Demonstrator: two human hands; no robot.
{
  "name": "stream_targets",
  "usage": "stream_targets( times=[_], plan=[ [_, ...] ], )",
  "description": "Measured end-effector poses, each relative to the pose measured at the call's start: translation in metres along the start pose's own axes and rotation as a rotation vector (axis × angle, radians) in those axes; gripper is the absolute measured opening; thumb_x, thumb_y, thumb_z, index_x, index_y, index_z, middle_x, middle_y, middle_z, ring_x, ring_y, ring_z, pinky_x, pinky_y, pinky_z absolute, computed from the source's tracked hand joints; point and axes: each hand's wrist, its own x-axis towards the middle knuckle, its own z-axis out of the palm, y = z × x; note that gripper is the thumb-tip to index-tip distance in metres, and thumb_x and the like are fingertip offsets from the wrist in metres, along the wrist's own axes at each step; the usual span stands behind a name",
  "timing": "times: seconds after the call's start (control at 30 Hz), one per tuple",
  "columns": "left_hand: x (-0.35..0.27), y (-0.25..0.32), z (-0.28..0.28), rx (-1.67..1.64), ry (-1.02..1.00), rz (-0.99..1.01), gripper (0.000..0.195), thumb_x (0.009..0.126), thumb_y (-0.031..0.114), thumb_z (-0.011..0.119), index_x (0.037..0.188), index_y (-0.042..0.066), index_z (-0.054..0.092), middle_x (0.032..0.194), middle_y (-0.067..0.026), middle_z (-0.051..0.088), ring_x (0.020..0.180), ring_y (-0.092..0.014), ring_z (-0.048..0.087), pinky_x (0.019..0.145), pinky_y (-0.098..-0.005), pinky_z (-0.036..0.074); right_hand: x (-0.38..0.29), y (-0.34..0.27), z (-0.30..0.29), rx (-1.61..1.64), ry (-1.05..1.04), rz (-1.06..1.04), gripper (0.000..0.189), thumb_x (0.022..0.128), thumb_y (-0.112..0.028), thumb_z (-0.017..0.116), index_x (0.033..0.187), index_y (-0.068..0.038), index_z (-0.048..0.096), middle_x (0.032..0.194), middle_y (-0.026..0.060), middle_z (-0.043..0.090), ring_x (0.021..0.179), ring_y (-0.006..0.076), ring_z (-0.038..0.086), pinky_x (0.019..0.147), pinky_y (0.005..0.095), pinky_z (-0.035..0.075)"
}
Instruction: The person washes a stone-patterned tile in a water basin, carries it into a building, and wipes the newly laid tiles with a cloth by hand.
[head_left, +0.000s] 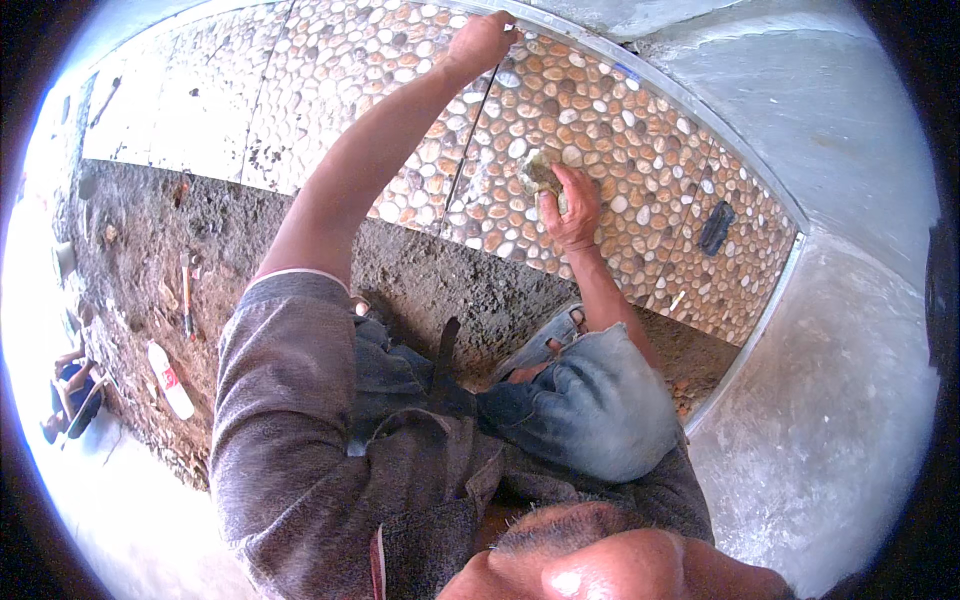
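Note:
Near the wall end of a dark tile joint (472, 139), my left hand (480, 46) reaches out with bent fingers. A small white piece (511, 28) shows at its fingertips; what it is cannot be made out. My right hand (576, 210) grips a wet, dirty yellowish sponge (541, 174) and presses it on a pebble-patterned floor tile (637, 180). Whitish smears (480, 176) mark the tile surface beside the joint, left of the sponge. Both hands are over the row of tiles, in front of my bent knees (592, 405).
A grey strip (694, 94) edges the tiles along the wall (810, 97). A black piece (718, 227) and a small white-and-yellow item (677, 301) lie on tiles. Rough mortar (465, 270) borders them. At left are a hammer (187, 296), a plastic bottle (170, 380) and a person (75, 394).

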Motion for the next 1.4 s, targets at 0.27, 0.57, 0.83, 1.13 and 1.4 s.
stream_targets(
  times=[0.27,0.57,0.83,1.13,1.4],
  plan=[
    [-0.004,-0.020,0.001,0.257,-0.049,0.281,0.015,0.088,0.015,0.045,0.102,0.013,0.046,0.104,-0.0124,0.060,0.085,-0.032,0.062,0.066,-0.0446,0.050,0.005,-0.002,-0.001,-0.006,-0.010,-0.007,0.038,0.074,-0.021,0.060,0.108,-0.004,0.057,0.103,0.0153,0.059,0.094,0.0324,0.056,0.083,0.0404,0.043],
    [0.003,0.062,-0.001,-0.089,-0.013,0.381,0.026,0.089,0.031,0.050,0.094,0.006,0.052,0.075,-0.0175,0.061,0.072,-0.037,0.061,0.062,-0.0465,0.047,0.003,-0.002,-0.010,0.004,-0.028,0.066,0.038,0.071,-0.019,0.061,0.107,-0.005,0.058,0.103,0.0137,0.060,0.095,0.0310,0.057,0.083,0.0398,0.044],
    [-0.012,0.126,0.043,-0.231,-0.385,0.371,0.044,0.087,0.041,0.051,0.088,-0.002,0.062,0.069,-0.0176,0.063,0.070,-0.030,0.065,0.066,-0.0409,0.050,0.007,-0.006,-0.012,0.050,-0.064,0.063,0.039,0.073,-0.019,0.059,0.109,-0.005,0.056,0.105,0.0137,0.059,0.095,0.0311,0.056,0.081,0.0409,0.044],
    [-0.008,0.103,0.070,-0.296,-0.677,0.374,0.051,0.085,0.037,0.055,0.122,0.002,0.048,0.122,-0.0165,0.048,0.114,-0.028,0.048,0.080,-0.0364,0.050,0.009,-0.006,-0.013,0.058,-0.063,0.036,0.042,0.071,-0.016,0.061,0.111,-0.004,0.054,0.105,0.0130,0.058,0.094,0.0296,0.055,0.082,0.0400,0.043],
    [-0.028,0.110,0.113,-0.004,-0.592,0.248,0.061,0.087,0.045,0.045,0.130,0.003,0.038,0.131,-0.0209,0.040,0.125,-0.039,0.034,0.098,-0.0445,0.037,0.001,0.000,-0.022,0.018,-0.068,0.035,0.043,0.071,-0.017,0.061,0.112,-0.006,0.053,0.105,0.0119,0.058,0.092,0.0301,0.055,0.081,0.0408,0.043]
  ],
)
